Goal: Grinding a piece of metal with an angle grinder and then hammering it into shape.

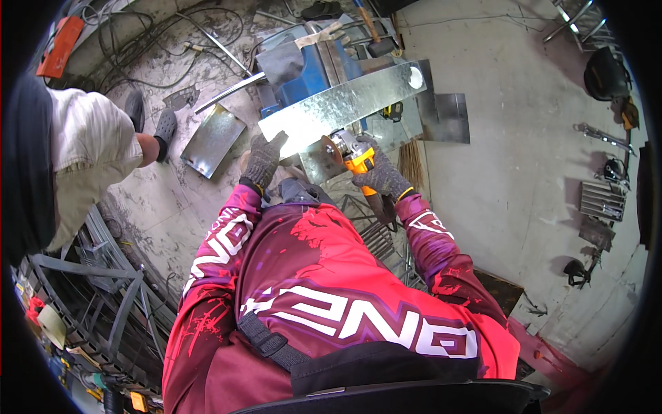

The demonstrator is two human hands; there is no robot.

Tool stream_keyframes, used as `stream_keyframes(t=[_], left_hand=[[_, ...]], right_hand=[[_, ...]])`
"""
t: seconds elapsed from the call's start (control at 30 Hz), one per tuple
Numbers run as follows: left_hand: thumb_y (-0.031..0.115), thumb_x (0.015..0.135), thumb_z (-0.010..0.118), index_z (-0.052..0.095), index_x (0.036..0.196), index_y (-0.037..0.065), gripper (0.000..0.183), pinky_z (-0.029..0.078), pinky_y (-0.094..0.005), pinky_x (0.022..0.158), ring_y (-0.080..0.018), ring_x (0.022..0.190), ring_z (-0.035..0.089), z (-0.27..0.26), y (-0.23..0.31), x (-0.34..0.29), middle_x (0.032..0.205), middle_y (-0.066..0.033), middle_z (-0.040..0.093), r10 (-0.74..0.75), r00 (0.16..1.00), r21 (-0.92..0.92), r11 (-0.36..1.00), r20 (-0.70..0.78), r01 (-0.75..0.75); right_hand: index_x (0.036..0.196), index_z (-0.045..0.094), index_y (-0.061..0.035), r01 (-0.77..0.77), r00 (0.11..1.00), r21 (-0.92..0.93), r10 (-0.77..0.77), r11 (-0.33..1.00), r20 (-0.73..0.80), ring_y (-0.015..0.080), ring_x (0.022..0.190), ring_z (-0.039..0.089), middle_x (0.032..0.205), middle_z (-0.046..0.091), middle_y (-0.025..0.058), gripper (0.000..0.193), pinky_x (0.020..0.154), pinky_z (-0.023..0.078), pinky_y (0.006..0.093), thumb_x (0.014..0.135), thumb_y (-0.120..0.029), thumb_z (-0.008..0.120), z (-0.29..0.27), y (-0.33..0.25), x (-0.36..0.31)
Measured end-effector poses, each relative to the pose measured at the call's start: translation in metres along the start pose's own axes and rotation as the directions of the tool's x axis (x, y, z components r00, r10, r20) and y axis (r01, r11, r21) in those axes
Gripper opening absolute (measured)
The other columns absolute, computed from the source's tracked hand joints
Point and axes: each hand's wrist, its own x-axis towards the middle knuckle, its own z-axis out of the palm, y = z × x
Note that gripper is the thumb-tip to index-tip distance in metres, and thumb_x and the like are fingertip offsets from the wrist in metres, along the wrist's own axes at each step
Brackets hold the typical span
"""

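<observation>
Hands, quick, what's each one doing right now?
Left hand: at the metal strip's left end; whether gripping, can't tell.
Right hand: closed, holding the grinder.

And across the chest of the red and maroon jersey [331, 255] come big white block letters [376, 328], dark-outlined, standing upside down from this view! Over to the left sleeve [222, 252]: more white capitals run along the forearm, with smaller lettering nearer the wrist (creases swallow some of it). The right sleeve [441, 252] shows white print, partly folded. Any marks on the yellow angle grinder [360, 163] are too small to read.
</observation>
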Motion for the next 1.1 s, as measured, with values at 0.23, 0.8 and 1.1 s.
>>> stream_keyframes(t=[0.23,0.8,1.1], left_hand=[[0.027,0.091,0.065,0.06,0.113,0.003,0.033,0.057,-0.0327,0.056,-0.0182,0.076,0.063,0.001,0.007,-0.002,0.099,-0.0069,0.063,-0.168,0.986,-0.184,0.969,-0.012,0.163],[0.024,0.09,0.065,0.064,0.11,-0.001,0.033,0.052,-0.032,0.073,-0.0162,0.088,0.062,0.001,-0.001,0.0,0.101,-0.0071,0.066,0.033,0.998,0.053,0.998,-0.051,-0.03],[0.023,0.091,0.065,0.064,0.11,-0.003,0.032,0.049,-0.0321,0.08,-0.0156,0.093,0.06,0.004,0.01,-0.003,0.103,-0.0074,0.067,-0.079,0.993,-0.008,0.997,-0.085,0.078]], right_hand=[[0.139,0.035,-0.0162,-0.032,0.999,0.025,0.032,0.999,0.012,0.0227,0.106,0.054,0.118,0.054,0.0095,0.094,0.09,0.048,0.0355,0.058,0.0,0.08,0.0,-0.003,0.0],[0.139,0.035,-0.0131,0.054,0.999,-0.005,-0.054,0.999,-0.006,0.0226,0.111,0.052,0.123,0.052,0.0086,0.097,0.094,0.047,0.0368,0.056,-0.001,0.083,0.002,-0.011,0.006],[0.139,0.034,-0.0143,0.04,0.999,-0.017,-0.041,0.999,-0.021,0.0231,0.113,0.052,0.124,0.052,0.0087,0.098,0.096,0.045,0.0367,0.055,0.001,0.083,0.004,-0.012,0.008]])
